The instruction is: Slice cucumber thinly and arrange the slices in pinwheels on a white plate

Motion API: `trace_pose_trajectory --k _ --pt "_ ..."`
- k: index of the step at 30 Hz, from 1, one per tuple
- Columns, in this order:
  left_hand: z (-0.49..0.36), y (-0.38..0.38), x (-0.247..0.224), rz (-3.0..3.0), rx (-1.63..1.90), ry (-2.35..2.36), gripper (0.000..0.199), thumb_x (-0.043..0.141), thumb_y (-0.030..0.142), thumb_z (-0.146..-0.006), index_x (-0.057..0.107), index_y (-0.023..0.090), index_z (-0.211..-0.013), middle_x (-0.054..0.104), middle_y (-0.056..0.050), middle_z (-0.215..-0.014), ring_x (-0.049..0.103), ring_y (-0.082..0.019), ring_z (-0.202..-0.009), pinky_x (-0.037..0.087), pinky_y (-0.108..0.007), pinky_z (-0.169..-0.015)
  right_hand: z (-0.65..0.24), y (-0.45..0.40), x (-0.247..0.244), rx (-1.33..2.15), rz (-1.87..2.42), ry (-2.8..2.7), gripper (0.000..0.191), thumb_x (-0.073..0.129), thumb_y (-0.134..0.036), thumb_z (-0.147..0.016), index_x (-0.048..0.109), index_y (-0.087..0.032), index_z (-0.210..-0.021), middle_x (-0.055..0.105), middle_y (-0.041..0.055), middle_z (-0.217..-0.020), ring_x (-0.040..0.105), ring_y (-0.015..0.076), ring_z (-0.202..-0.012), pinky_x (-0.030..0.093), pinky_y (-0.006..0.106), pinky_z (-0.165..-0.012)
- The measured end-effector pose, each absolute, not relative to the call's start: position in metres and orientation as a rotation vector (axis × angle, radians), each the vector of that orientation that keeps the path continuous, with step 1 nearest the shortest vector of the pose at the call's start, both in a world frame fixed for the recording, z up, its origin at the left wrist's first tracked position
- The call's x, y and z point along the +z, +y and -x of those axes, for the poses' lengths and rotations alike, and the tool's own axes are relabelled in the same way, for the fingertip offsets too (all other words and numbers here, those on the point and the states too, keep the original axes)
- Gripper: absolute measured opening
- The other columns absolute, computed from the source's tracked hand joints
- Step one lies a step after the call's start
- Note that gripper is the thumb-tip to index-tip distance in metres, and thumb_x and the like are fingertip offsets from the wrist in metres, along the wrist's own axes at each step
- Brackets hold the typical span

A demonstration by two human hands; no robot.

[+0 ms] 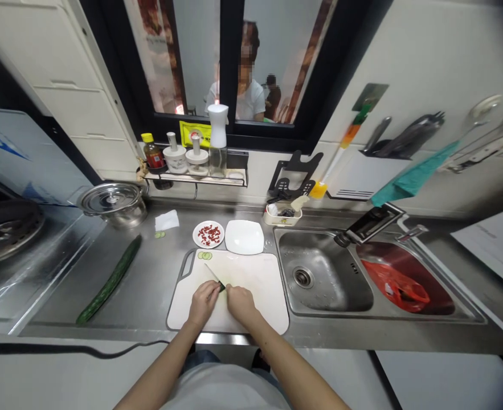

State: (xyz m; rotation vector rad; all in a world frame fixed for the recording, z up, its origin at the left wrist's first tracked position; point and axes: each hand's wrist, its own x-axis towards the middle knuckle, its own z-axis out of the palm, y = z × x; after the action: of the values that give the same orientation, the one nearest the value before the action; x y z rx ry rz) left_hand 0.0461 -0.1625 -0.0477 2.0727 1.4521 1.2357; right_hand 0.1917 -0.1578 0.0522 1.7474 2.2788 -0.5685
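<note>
My left hand (203,303) is closed on a short dark green cucumber piece (221,286) over the white cutting board (251,273). Beside it, my right hand (240,302) is closed round a knife, its handle hidden in the fist. The knife's thin blade (211,272) points up and left over the board, close to the left fingertips. Several pale green cucumber slices (205,255) lie at the board's upper left corner. Behind the board stand a small plate of chopped red bits (209,234) and a white square plate (245,237).
A whole cucumber (110,282) lies on the steel counter at left, near a lidded pot (113,204). To the right is a double sink (326,272) with a red plastic bag (394,285). A shelf of seasoning jars (175,158) hangs below the window, which shows a person's reflection.
</note>
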Motion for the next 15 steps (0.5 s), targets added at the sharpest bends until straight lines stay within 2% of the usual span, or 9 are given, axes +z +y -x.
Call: trace_pose_trajectory --k 9,15 --pt "-0.046 -0.163 -0.053 -2.046 1.241 1.444 0.020 0.048 0.028 -0.091 0.067 0.022 -0.092 0.070 -0.005 -0.096 0.065 -0.017 -0.090 0.054 -0.032 -0.082 -0.204 -0.174 0.052 -0.531 -1.773 2.239 0.034 0.034 -0.005 -0.086 0.060 -0.013 -0.107 0.070 0.0135 -0.092 0.067 0.0245 -0.090 0.049 0.032 -0.072" --pt "-0.046 -0.163 -0.055 -2.044 1.262 1.457 0.020 0.048 0.028 -0.091 0.067 0.022 -0.092 0.070 -0.005 -0.094 0.065 -0.018 -0.089 0.055 -0.033 -0.081 -0.217 -0.187 0.055 -0.522 -1.763 2.170 0.030 0.038 -0.007 -0.086 0.059 -0.015 -0.106 0.070 0.0131 -0.092 0.067 0.0232 -0.090 0.049 0.031 -0.073"
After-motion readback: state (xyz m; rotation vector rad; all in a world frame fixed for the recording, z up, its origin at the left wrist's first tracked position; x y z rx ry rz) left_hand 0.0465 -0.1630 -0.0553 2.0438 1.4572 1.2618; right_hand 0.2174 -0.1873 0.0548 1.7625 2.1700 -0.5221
